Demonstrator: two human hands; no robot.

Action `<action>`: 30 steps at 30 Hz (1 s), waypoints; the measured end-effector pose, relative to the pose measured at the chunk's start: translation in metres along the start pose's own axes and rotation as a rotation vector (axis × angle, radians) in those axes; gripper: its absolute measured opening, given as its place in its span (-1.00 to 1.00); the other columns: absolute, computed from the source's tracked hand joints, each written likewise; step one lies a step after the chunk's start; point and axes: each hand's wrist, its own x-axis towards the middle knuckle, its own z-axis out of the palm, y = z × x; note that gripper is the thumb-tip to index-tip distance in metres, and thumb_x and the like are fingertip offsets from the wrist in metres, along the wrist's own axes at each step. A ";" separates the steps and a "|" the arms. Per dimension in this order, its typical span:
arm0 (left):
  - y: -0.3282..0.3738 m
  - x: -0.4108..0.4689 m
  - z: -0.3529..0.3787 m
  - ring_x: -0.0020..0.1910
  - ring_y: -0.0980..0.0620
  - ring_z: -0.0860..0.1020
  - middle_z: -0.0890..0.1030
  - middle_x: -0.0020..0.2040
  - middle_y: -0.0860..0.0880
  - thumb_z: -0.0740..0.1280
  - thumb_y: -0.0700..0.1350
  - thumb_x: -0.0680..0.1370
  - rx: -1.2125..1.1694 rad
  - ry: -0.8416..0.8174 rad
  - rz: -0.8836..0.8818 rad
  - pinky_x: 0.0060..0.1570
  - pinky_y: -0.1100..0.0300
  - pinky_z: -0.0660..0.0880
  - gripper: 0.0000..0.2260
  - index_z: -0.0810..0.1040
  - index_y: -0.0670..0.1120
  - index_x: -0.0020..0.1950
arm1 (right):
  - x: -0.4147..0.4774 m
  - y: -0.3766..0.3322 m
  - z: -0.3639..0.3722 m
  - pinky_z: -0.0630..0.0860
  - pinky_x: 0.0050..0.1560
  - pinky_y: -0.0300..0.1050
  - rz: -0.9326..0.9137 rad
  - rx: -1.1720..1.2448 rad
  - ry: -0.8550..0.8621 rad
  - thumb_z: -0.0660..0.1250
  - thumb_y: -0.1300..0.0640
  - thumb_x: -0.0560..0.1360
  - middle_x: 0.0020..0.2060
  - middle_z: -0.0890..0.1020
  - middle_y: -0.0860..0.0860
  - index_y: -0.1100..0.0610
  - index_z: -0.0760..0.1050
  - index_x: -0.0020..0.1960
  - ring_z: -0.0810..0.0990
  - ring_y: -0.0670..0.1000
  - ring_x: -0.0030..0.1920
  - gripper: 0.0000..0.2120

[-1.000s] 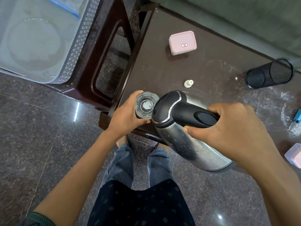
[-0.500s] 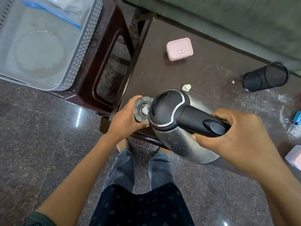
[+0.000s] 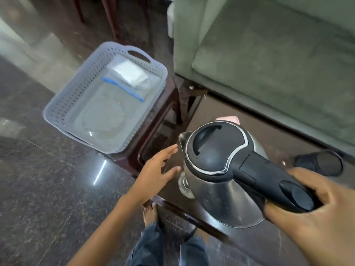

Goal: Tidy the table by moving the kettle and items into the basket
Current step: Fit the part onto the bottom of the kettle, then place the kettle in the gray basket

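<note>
Two hands were in view; what was each doing? asked the first speaker.

The right hand (image 3: 311, 208), at 4 o'clock in the view, had its fingers curled round the black handle of the kettle (image 3: 217, 169), the second replied. The left hand (image 3: 157, 169) lay at 9 o'clock of the kettle with its fingers straight and spread, holding nothing. Its fingertips were just beside the spout, and whether they touched it could not be told.

And where was the kettle itself?

It was over the near edge of the dark desk (image 3: 288, 135), tilted, with its spout towards 10 o'clock and its black lid down. Whether its base rested on the desk could not be told.

Where was the basket?

The grey basket (image 3: 57, 108) sat at 10 o'clock of the kettle, well apart from it, on a dark stool (image 3: 169, 104) beside the desk. A clear zip bag (image 3: 123, 87) with a blue seal lay inside it.

What else was on the desk?

A clear glass (image 3: 185, 186) showed at 8 o'clock of the kettle, half hidden behind its steel body. A pink container (image 3: 229, 119) peeped out at 12 o'clock behind the lid. A black mesh holder (image 3: 318, 162) lay on its side at 3 o'clock, and a green sofa (image 3: 269, 64) stood beyond the desk.
</note>
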 end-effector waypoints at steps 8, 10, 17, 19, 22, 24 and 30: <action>0.103 -0.010 -0.130 0.14 0.10 0.59 0.65 0.12 0.06 0.20 0.01 0.57 -0.408 0.381 0.133 0.18 0.13 0.52 -0.73 0.56 -0.03 0.17 | 0.050 -0.091 0.058 0.26 -0.51 -0.30 -0.171 0.191 0.013 0.31 0.12 0.07 -0.50 0.44 0.01 0.15 0.45 -0.31 0.34 -0.06 -0.45 -0.79; 0.108 -0.010 -0.152 0.21 0.05 0.56 0.63 0.19 -0.01 0.11 0.06 0.57 -0.434 0.392 0.148 0.22 0.13 0.49 -0.62 0.54 -0.06 0.24 | 0.061 -0.116 0.078 0.25 -0.51 -0.25 -0.234 0.217 0.029 0.31 0.12 0.08 -0.49 0.42 0.02 0.22 0.42 -0.36 0.30 -0.06 -0.46 -0.79; 0.091 0.000 -0.219 0.15 0.09 0.57 0.62 0.16 0.03 0.18 0.15 0.51 -0.473 0.582 0.209 0.12 0.19 0.46 -0.53 0.48 -0.09 0.31 | 0.103 -0.177 0.150 0.18 -0.50 -0.26 -0.404 0.312 0.035 0.32 0.13 0.16 -0.45 0.41 -0.03 0.19 0.34 -0.43 0.24 -0.08 -0.47 -0.81; 0.081 0.007 -0.234 0.14 0.07 0.56 0.60 0.19 -0.02 0.21 0.19 0.45 -0.462 0.610 0.181 0.13 0.16 0.46 -0.45 0.46 -0.12 0.32 | 0.114 -0.184 0.174 0.18 -0.52 -0.31 -0.401 0.358 -0.014 0.31 0.13 0.16 -0.51 0.38 -0.07 0.10 0.25 -0.46 0.24 -0.09 -0.50 -0.79; 0.066 0.019 -0.247 0.23 -0.01 0.53 0.55 0.27 -0.12 0.26 0.15 0.47 -0.463 0.646 0.142 0.27 0.04 0.41 -0.53 0.49 -0.08 0.28 | 0.125 -0.183 0.209 0.19 -0.52 -0.31 -0.337 0.406 -0.087 0.29 0.13 0.15 -0.57 0.35 -0.04 0.13 0.34 -0.43 0.26 -0.09 -0.48 -0.86; 0.056 0.026 -0.251 0.24 0.05 0.52 0.55 0.29 -0.07 0.28 0.09 0.47 -0.473 0.694 0.125 0.27 0.11 0.42 -0.68 0.52 0.02 0.18 | 0.129 -0.178 0.231 0.22 -0.48 -0.26 -0.300 0.425 -0.126 0.30 0.15 0.16 -0.57 0.33 -0.04 0.14 0.38 -0.39 0.25 -0.09 -0.47 -0.90; 0.035 0.038 -0.251 0.01 0.40 0.55 0.47 0.37 -0.01 0.34 0.01 0.45 -0.458 0.733 0.093 -0.03 0.50 0.44 -0.74 0.50 0.05 0.13 | 0.128 -0.164 0.269 0.25 -0.46 -0.24 -0.211 0.516 -0.191 0.31 0.22 0.16 -0.51 0.35 -0.02 0.22 0.42 -0.31 0.26 -0.10 -0.46 -0.86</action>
